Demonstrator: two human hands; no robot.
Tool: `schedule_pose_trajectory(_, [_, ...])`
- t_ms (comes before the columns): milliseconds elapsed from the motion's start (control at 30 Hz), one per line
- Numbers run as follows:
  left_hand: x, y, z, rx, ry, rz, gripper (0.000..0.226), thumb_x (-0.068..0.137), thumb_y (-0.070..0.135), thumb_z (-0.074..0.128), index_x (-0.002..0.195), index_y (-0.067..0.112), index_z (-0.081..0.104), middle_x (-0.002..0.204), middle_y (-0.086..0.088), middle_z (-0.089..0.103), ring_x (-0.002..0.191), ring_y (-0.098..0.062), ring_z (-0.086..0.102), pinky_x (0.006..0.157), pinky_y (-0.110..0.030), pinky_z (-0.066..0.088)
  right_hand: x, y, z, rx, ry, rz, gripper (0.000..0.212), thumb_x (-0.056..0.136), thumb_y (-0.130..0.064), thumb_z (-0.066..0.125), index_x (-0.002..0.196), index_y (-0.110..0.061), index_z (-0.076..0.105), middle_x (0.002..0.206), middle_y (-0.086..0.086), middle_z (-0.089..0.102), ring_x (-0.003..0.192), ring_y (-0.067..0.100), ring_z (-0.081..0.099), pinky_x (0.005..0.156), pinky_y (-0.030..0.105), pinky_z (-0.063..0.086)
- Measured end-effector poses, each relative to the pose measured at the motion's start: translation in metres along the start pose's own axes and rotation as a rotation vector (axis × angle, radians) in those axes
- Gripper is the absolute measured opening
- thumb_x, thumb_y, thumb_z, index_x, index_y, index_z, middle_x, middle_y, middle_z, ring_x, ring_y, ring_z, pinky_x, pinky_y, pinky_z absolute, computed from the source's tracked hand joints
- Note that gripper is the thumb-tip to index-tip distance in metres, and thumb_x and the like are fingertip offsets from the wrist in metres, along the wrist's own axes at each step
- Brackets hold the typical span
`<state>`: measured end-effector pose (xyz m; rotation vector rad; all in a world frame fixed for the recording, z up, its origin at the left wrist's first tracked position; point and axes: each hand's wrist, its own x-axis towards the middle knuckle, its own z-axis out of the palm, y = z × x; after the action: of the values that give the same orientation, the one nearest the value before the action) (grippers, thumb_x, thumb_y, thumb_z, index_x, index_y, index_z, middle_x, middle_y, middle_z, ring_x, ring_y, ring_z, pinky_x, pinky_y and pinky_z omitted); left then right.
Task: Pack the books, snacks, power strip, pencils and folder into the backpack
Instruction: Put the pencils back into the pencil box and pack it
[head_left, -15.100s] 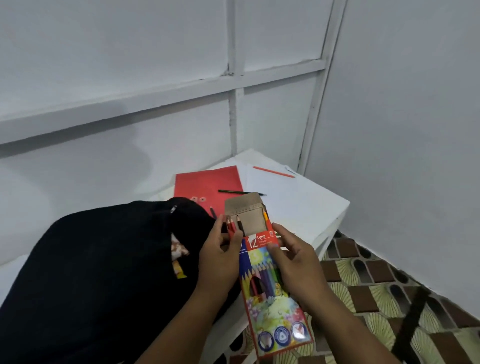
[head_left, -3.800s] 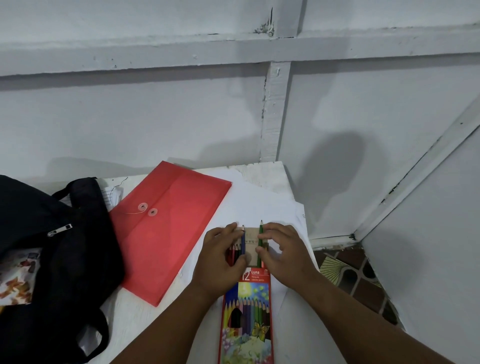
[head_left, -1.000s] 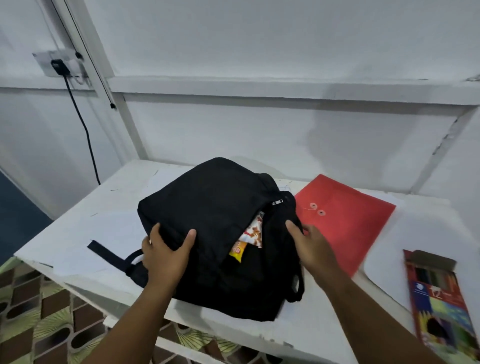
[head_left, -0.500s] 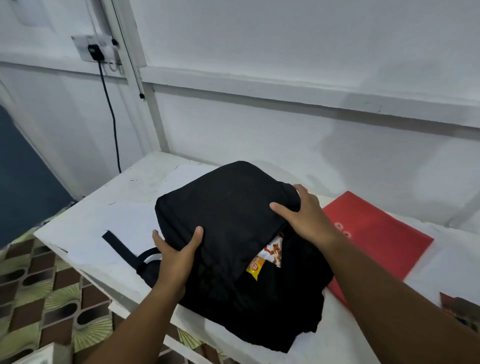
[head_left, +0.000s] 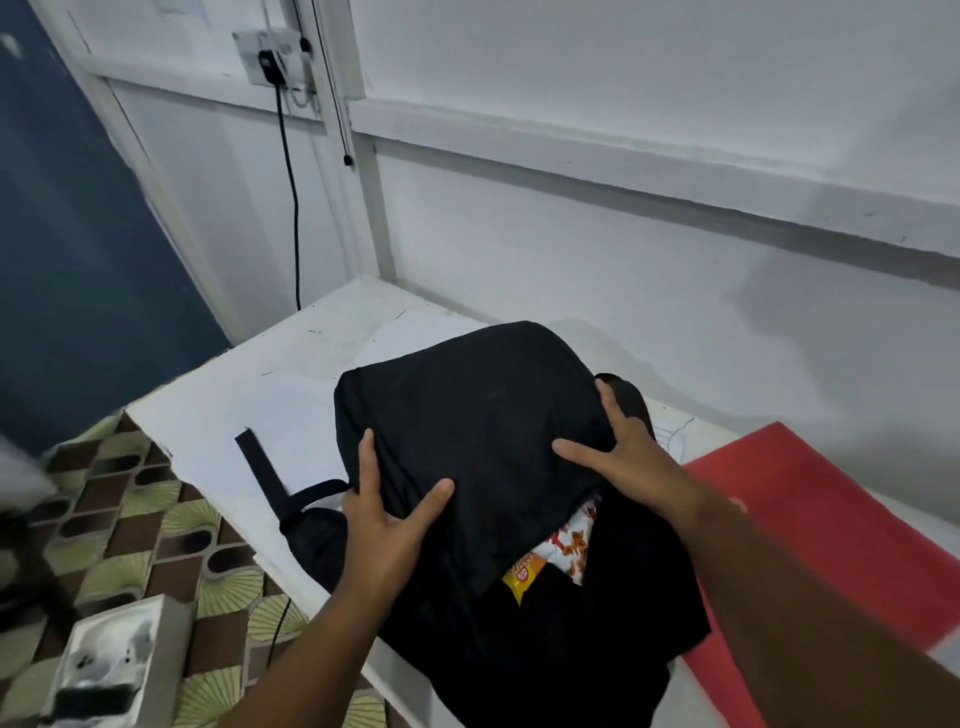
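A black backpack (head_left: 467, 415) lies on the white table (head_left: 218, 410). A snack packet (head_left: 563, 551), white and yellow, pokes out of its open mouth. My left hand (head_left: 387, 525) grips the bag's near left edge, thumb on top of the fabric. My right hand (head_left: 631, 457) rests spread on the bag's upper flap beside the opening, gripping the fabric. A red folder (head_left: 841, 535) lies flat on the table to the right, partly under the bag. The pencil box is out of view.
A black strap (head_left: 265, 475) trails from the bag toward the table's left edge. A wall socket (head_left: 272, 57) with a black cable hangs at the back left. A white box (head_left: 111, 670) sits on the patterned floor below.
The view has swung left and the pencil box has left the frame. My right hand slid up from the bag's opening onto its top flap. My left hand stays on the bag's left edge.
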<state>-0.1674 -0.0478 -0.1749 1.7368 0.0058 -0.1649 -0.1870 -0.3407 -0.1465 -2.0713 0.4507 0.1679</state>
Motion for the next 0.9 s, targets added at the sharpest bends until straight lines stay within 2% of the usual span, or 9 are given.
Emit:
schedule_pose_trajectory(67, [-0.001,0.002,0.004,-0.039,0.018,-0.001,0.112,0.049,0.072,0.087,0.14,0.071,0.021,0.153,0.001,0.033,0.133,-0.019,0.049,0.11,-0.047,0.044,-0.001,0.001,0.005,0.005,0.004,-0.049,0.112,0.054,-0.083,0.076,0.14,-0.072,0.004,0.144,-0.011,0.048,0.126,0.01,0.054,0.112,0.039,0.04])
schedule_pose_trajectory(167, [-0.004,0.009,0.011,-0.02,0.077,0.021,0.099,0.055,0.059,0.09,0.137,0.063,0.035,0.145,0.0,0.034,0.128,-0.017,0.049,0.108,-0.039,0.045,-0.007,-0.002,0.006,0.064,0.034,-0.139,0.096,0.063,-0.067,0.081,0.141,-0.065,0.024,0.133,-0.022,0.055,0.112,-0.008,0.054,0.104,0.024,0.041])
schedule_pose_trajectory(267, [-0.007,0.014,0.018,0.041,0.125,0.056,0.073,0.07,0.033,0.09,0.127,0.052,0.049,0.134,-0.002,0.037,0.115,-0.011,0.05,0.097,-0.023,0.043,-0.006,0.0,0.006,0.061,0.091,-0.177,0.083,0.061,-0.07,0.081,0.131,-0.069,0.036,0.129,-0.016,0.058,0.114,-0.001,0.057,0.105,0.032,0.046])
schedule_pose_trajectory(333, [-0.008,0.016,0.019,0.07,0.135,0.063,0.065,0.072,0.028,0.088,0.12,0.05,0.051,0.128,-0.002,0.039,0.11,-0.009,0.05,0.087,-0.014,0.04,-0.005,0.002,0.007,0.051,0.121,-0.193,0.085,0.06,-0.073,0.079,0.134,-0.063,0.04,0.126,-0.011,0.057,0.113,0.006,0.059,0.103,0.035,0.048])
schedule_pose_trajectory(500, [-0.007,0.03,0.013,0.055,0.149,0.089,0.062,0.07,0.029,0.089,0.116,0.05,0.052,0.122,0.002,0.042,0.112,-0.014,0.052,0.089,-0.02,0.041,-0.014,-0.012,0.007,-0.003,0.189,-0.217,0.089,0.069,-0.06,0.079,0.147,-0.047,0.037,0.129,-0.008,0.048,0.116,0.011,0.052,0.097,0.027,0.042])
schedule_pose_trajectory(633, [0.002,0.054,0.004,0.041,0.145,0.113,0.061,0.071,0.033,0.088,0.119,0.046,0.053,0.125,0.001,0.044,0.101,0.002,0.05,0.091,-0.023,0.041,-0.01,-0.033,-0.003,-0.058,0.226,-0.241,0.092,0.063,-0.075,0.074,0.144,-0.05,0.038,0.129,-0.009,0.053,0.119,0.012,0.054,0.105,0.038,0.046])
schedule_pose_trajectory(733, [0.018,0.076,-0.01,0.04,0.139,0.134,0.066,0.062,0.049,0.088,0.117,0.049,0.053,0.127,0.001,0.05,0.105,-0.006,0.056,0.099,-0.031,0.047,-0.004,-0.057,-0.012,-0.079,0.256,-0.264,0.095,0.055,-0.088,0.067,0.14,-0.054,0.041,0.125,-0.01,0.059,0.116,0.012,0.059,0.102,0.042,0.05])
schedule_pose_trajectory(833, [0.041,0.099,-0.03,0.032,0.109,0.157,0.072,0.048,0.064,0.082,0.114,0.052,0.055,0.129,0.004,0.054,0.109,-0.008,0.06,0.101,-0.037,0.051,-0.003,-0.092,-0.015,-0.092,0.27,-0.31,0.085,0.062,-0.081,0.069,0.139,-0.055,0.042,0.122,-0.013,0.063,0.11,0.008,0.061,0.099,0.036,0.05])
schedule_pose_trajectory(900, [0.058,0.115,-0.047,0.016,0.08,0.185,0.069,0.052,0.059,0.085,0.114,0.05,0.057,0.128,0.005,0.056,0.107,-0.004,0.06,0.095,-0.027,0.052,-0.001,-0.116,-0.013,-0.09,0.281,-0.35,0.073,0.07,-0.068,0.073,0.137,-0.051,0.047,0.116,-0.017,0.066,0.105,0.004,0.063,0.09,0.025,0.05])
